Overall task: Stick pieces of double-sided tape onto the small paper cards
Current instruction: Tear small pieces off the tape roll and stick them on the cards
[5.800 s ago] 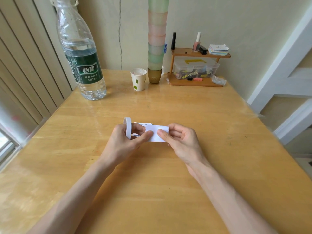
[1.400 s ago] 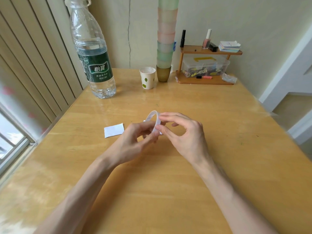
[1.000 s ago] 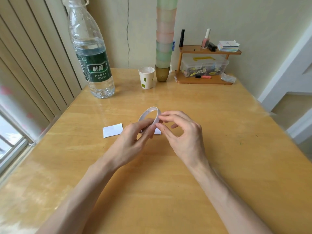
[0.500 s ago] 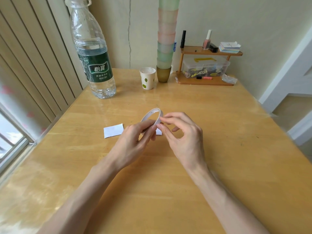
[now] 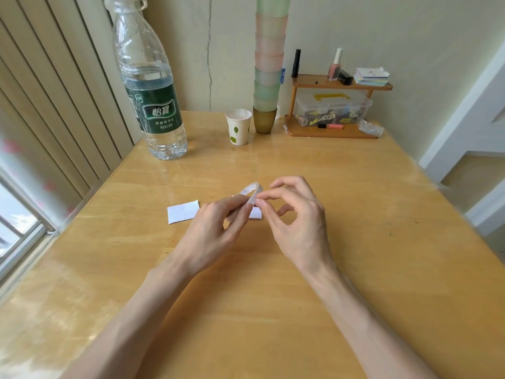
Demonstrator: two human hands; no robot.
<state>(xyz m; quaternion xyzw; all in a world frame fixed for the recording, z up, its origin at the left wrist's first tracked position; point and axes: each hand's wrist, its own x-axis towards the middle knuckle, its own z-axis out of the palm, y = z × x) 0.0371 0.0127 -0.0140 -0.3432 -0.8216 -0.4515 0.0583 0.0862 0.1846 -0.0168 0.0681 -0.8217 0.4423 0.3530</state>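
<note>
Head view. A wooden table (image 5: 369, 214) fills the lower and middle frame, with ribbed wall panels along the left edge and a white door frame at the right. At upper left, near the table's far edge, a large clear water bottle (image 5: 149, 86) with a green label stands upright, part full. At top centre a tall stack of cups (image 5: 269, 64) in green and pink rises out of frame, its lowest cup dark gold. A small two-tier wooden shelf (image 5: 341, 85) stands at upper right; a clear plastic box (image 5: 332, 108) sits on its lower board, and a nail polish bottle (image 5: 335, 65) and a pile of paper slips (image 5: 371, 77) sit on its top. A white paper cup (image 5: 238, 127) with a green leaf print stands just left of the stack's base. Both forearms enter from the bottom edge and meet at centre. The left hand (image 5: 210, 236) grips a roll of tape (image 5: 251, 191) between thumb and curled fingers, holding it tilted above the table. The right hand (image 5: 297, 222) is curled, its thumb and forefinger pinched together on the roll's right rim, the other fingers arched apart; whether a loose tape end is lifted cannot be told. One paper card (image 5: 182, 212) lies flat on the table just left of the left hand. A second card (image 5: 256, 213) lies beneath the roll, mostly hidden by the fingers.
</note>
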